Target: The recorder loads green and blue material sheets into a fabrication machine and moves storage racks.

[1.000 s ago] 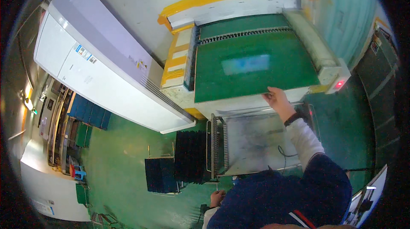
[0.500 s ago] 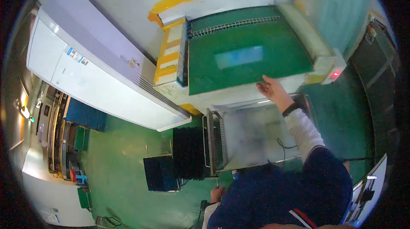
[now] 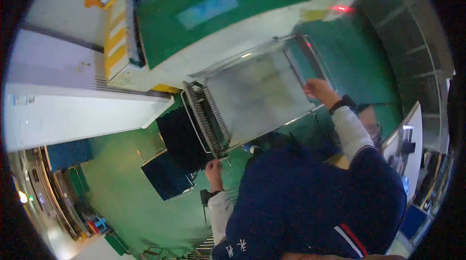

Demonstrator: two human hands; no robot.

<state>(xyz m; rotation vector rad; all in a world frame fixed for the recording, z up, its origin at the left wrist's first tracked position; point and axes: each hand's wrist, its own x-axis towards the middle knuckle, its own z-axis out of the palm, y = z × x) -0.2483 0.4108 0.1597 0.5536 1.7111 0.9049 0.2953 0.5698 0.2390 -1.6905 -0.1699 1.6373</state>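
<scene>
The metal rack (image 3: pixel 206 114) stands between your two hands, reaching forward from your left hand (image 3: pixel 214 171) and off to the left of your right hand (image 3: pixel 320 90). Its left side is a dark grey wall with a row of close, comb-like slots, and a thin bright rail runs along the outside. Between its sides lies a pale, greyish flat panel (image 3: pixel 257 97), cloudy and smudged, with a faint greenish sheen. Your right hand is at the rack's right side with its fingers curled in, only partly open; you show nothing in it, though whether it grips the frame I cannot tell. Your left hand is half closed at the near left corner (its fingertips are too small and blurred to say if they touch).

Half a second ago, your right hand was up at the front edge of the green board (image 3: pixel 213 17); now it is lower, well apart from that board, which lies on the white machine (image 3: pixel 218 49) ahead of both hands. Your left hand was back beside your body and is now farther forward. Your view has swung too, so the rack and machine appear slanted.
</scene>
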